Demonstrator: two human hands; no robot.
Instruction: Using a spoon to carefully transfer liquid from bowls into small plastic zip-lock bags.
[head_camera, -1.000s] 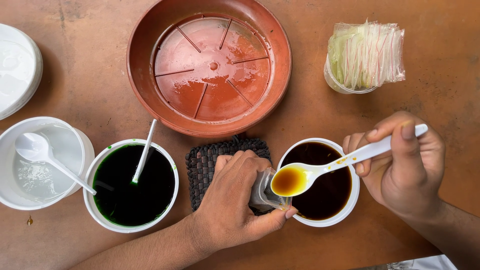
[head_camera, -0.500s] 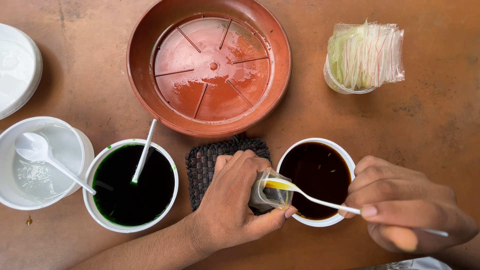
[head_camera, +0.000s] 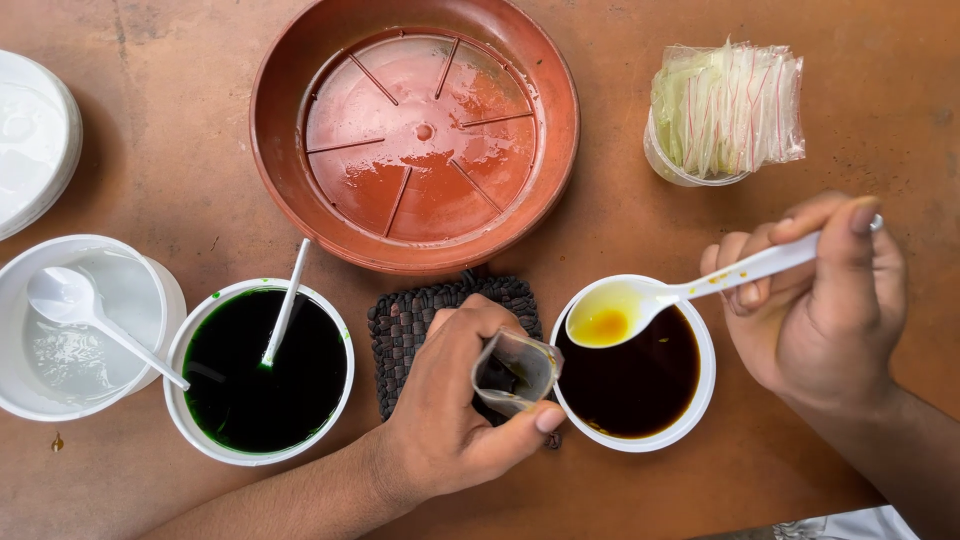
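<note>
Two hands work over the bowl of dark brown liquid (head_camera: 640, 385): the left hand (head_camera: 455, 415) has its fingers clamped on a small clear pouch (head_camera: 513, 372), held open just beside the bowl's left rim, above a dark woven mat (head_camera: 415, 320). The right hand (head_camera: 820, 300) pinches a white spoon (head_camera: 680, 300), fingers closed on its handle. Half a second ago the spoon's tip was at the pouch mouth; now it sits level over the bowl, a little amber liquid left in it. Left of the mat, on the brown surface (head_camera: 150, 150), stands a bowl of green liquid (head_camera: 262, 375).
</note>
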